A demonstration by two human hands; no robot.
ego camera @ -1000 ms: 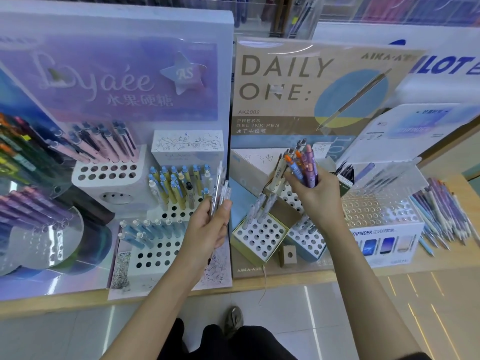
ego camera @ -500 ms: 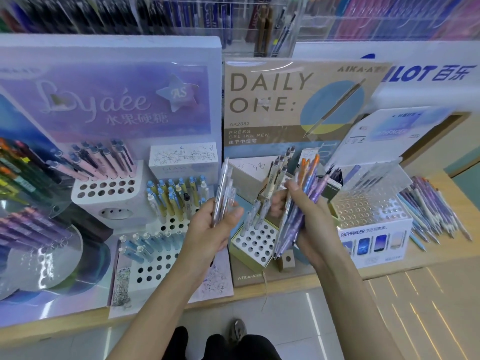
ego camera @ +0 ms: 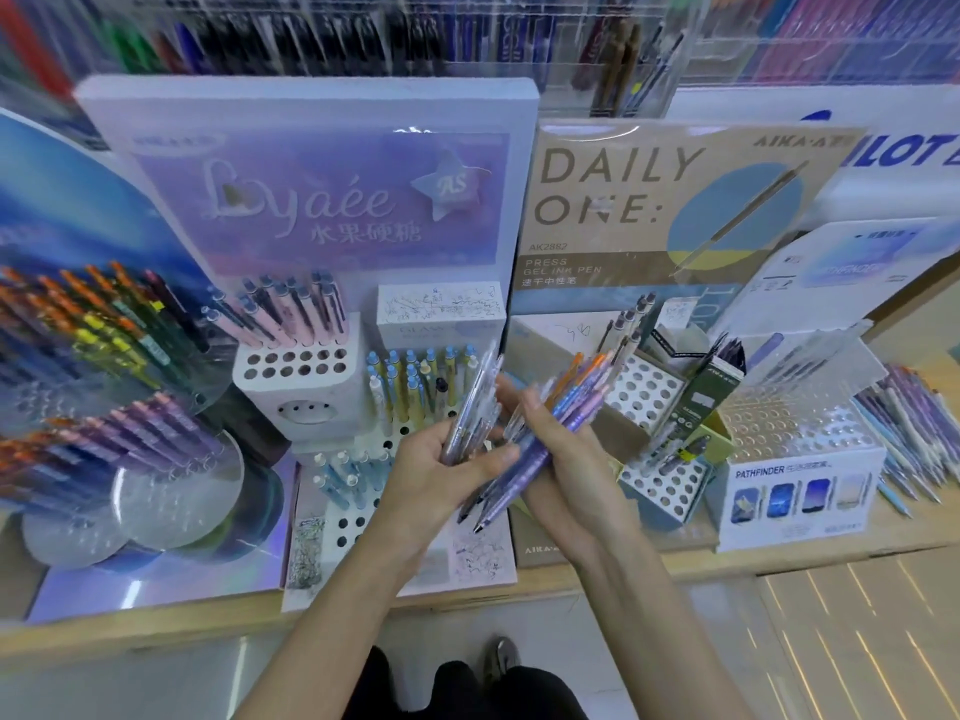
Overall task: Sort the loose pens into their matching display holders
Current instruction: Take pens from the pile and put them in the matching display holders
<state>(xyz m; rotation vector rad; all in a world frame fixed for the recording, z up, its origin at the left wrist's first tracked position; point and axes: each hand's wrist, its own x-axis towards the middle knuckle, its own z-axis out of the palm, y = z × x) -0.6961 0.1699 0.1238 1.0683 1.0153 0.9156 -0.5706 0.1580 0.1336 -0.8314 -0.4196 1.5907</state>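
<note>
Over the tabletop (ego camera: 675, 563), head view: your left hand (ego camera: 441, 475) grips a clear pen bundle (ego camera: 470, 413); your right hand (ego camera: 571, 459) grips a purple-and-orange bundle (ego camera: 550, 433), the two touching. Draw one pen at a time, matching by colour. Perforated holders (ego camera: 644, 394) crowd close behind; open room lies toward you.

Both arms are held out in front, hands nearly touching. A bunch of clear pens (ego camera: 470, 407) is gripped by the L hand (ego camera: 436, 480), & a bunch of colored pens (ego camera: 579, 394) by the R hand (ego camera: 566, 457).
</note>
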